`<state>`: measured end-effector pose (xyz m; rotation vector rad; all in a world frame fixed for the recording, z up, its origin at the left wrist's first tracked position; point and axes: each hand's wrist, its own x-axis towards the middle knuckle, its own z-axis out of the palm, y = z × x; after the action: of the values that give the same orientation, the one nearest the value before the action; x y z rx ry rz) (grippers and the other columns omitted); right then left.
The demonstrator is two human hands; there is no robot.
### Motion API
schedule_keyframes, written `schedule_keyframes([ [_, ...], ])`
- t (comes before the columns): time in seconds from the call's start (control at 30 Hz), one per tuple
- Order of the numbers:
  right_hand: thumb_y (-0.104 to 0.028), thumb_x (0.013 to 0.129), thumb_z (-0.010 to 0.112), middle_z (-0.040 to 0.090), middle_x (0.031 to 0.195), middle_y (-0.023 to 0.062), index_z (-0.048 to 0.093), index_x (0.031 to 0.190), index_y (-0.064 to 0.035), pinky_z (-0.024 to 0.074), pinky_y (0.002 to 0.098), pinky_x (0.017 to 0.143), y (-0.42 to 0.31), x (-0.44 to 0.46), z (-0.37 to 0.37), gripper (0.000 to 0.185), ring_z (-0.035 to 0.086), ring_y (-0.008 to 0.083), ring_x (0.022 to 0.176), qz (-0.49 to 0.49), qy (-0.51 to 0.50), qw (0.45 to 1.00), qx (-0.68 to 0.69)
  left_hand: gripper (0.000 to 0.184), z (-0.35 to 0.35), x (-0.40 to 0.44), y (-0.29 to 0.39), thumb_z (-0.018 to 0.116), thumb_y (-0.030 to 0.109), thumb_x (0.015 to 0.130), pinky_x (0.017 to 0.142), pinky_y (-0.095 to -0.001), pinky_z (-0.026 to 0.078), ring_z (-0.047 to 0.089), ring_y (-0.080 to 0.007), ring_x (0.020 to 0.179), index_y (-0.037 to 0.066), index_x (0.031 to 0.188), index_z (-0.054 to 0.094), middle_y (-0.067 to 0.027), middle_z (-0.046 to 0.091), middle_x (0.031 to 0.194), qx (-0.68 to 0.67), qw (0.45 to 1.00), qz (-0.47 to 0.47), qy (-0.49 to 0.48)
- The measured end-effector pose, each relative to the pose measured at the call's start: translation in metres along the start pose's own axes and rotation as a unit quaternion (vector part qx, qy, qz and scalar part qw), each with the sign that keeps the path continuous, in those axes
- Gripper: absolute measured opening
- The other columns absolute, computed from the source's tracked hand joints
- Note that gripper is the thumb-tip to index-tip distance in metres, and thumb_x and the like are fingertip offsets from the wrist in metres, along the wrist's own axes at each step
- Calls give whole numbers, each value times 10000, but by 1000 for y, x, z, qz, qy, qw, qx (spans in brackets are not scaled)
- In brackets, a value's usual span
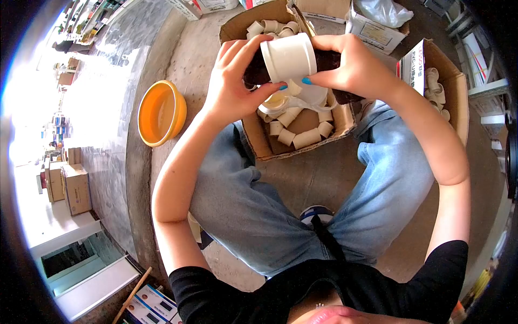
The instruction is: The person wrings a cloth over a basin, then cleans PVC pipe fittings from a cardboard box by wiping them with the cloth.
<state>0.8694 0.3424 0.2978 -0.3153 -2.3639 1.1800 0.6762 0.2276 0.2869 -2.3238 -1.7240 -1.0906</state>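
Note:
A white plastic pipe coupling [288,58] is held up in front of me between both hands. My left hand [234,81] grips its left rim, thumb below and fingers on top. My right hand [353,67] pinches the right rim the same way. Behind the coupling lies a dark brown, shiny thing [328,60] whose kind I cannot make out. Under my hands stands an open cardboard box [258,141] between my knees, with several white pipe fittings [306,138] in it. Its middle is partly hidden by my hands.
An orange plastic basin [178,112] sits on the floor at the left. At the right stands another cardboard box [458,100] with fittings [434,89] inside. A white plastic bag [384,12] rests on a box at the back. Shelves [488,86] line the right side.

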Motion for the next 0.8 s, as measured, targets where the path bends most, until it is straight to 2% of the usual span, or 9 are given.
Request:
schedule_keyframes([
  [0.2,-168,635,676,631,825,80,609,1000,25,469,239,664,-11,-4,-4,418,592,128,706,181,-79,950,240,684,-1,-5,2,724,188,465,943,-452,333,509,-221,970,120,1122,544,-27,570,1018,198,968,135,70],
  [0.33,-188,651,669,629,818,79,611,999,21,461,230,617,-11,-7,-8,409,576,102,690,214,-101,922,308,556,-4,-8,-3,706,216,558,941,-456,324,499,-203,984,147,1095,579,-21,565,1033,338,889,276,142],
  [0.43,-198,675,657,631,813,81,618,987,18,459,232,619,-14,-10,-7,381,571,95,694,177,-71,943,271,660,-5,-2,4,729,233,532,935,-434,330,493,-228,989,138,1156,535,-29,550,1058,208,958,169,98],
  [0.5,-203,683,652,635,809,81,623,980,13,457,238,645,-12,-11,-6,368,571,96,708,141,-43,972,184,747,-4,-5,2,768,248,540,939,-394,330,484,-218,1026,101,1207,466,-59,539,1081,-64,997,33,11],
  [0.57,-162,679,649,644,811,63,621,979,4,443,250,731,-20,-13,-8,343,566,104,759,55,-53,992,103,845,-2,-6,-2,806,262,547,944,-354,329,475,-207,1063,65,1259,396,-89,528,1103,-330,935,-104,-80],
  [0.6,-161,684,652,643,812,67,618,976,8,445,252,731,-19,-12,-6,339,567,103,759,44,-47,993,103,786,-5,-2,9,802,252,589,937,-331,343,463,-180,1081,40,1234,406,-102,519,1130,-364,915,-124,-120],
  [0.63,-159,689,655,641,813,70,616,974,12,447,254,731,-17,-13,-3,335,568,102,759,33,-42,993,103,739,-3,-2,10,785,227,603,905,-324,384,499,-186,1052,29,1211,416,-92,537,1114,-291,947,-83,-110],
  [0.73,-193,735,635,590,817,29,562,1019,11,437,212,641,-16,-12,3,358,540,61,727,123,-5,971,206,624,8,-5,9,755,221,644,816,-303,436,552,-171,922,9,1151,458,-83,579,996,-263,952,-149,-57],
  [0.8,-267,802,566,594,851,60,539,1026,2,476,258,670,-4,-8,6,352,578,120,727,127,54,947,289,522,14,-7,6,726,242,691,761,-290,456,572,-157,834,-7,1090,498,-86,598,916,-286,936,-206,-10],
])
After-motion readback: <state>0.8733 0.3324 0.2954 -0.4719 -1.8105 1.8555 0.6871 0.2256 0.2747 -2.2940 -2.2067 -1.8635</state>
